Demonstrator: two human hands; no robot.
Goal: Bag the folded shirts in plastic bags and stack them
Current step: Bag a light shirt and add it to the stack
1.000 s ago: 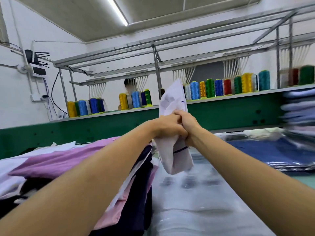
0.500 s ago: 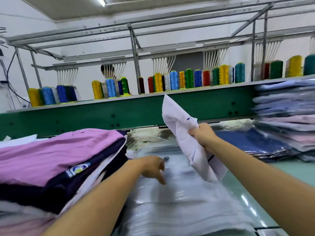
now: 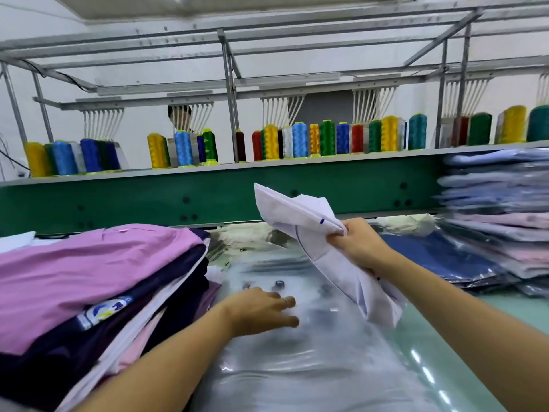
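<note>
Green desk [image 3: 463,328]: right hand [image 3: 358,248] grips white folded shirt [image 3: 332,257]; left hand [image 3: 261,310] open, flat on plastic bags [image 3: 297,367].

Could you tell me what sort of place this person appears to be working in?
Most likely a garment workshop with an embroidery machine. Rows of coloured thread cones stand on a shelf above a long green machine beam, folded shirts are piled on the left, and bagged shirts are stacked on the right.
</note>
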